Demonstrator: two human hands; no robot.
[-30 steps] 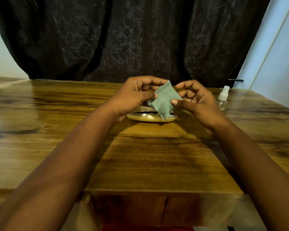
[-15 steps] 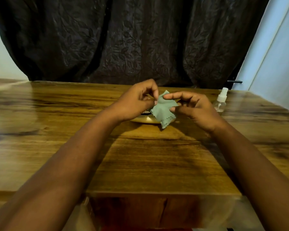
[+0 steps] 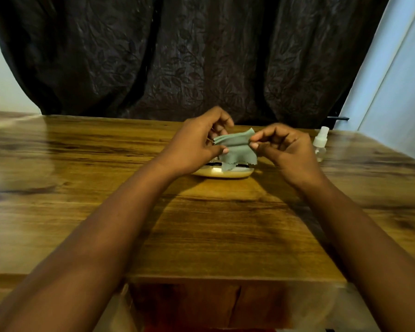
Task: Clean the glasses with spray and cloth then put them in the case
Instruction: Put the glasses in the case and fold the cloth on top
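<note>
A small green cloth (image 3: 237, 147) hangs between both hands above the table. My left hand (image 3: 197, 144) pinches its left edge between thumb and fingers, and my right hand (image 3: 283, 152) pinches its right edge. Right below the cloth lies a pale gold glasses case (image 3: 225, 173), open, with dark glasses (image 3: 216, 164) partly showing in it; most of them are hidden behind the cloth and my left hand. A small clear spray bottle (image 3: 319, 144) with a white top stands upright just right of my right hand.
The wooden table (image 3: 213, 224) stretches wide to both sides, its near edge close to me. A dark patterned curtain (image 3: 189, 56) hangs behind the far edge. A pale wall or door (image 3: 398, 80) stands at the right.
The hands have drawn apart and pulled the cloth from a bunched diamond into a flatter, wider spread. The cloth has stayed above the case.
</note>
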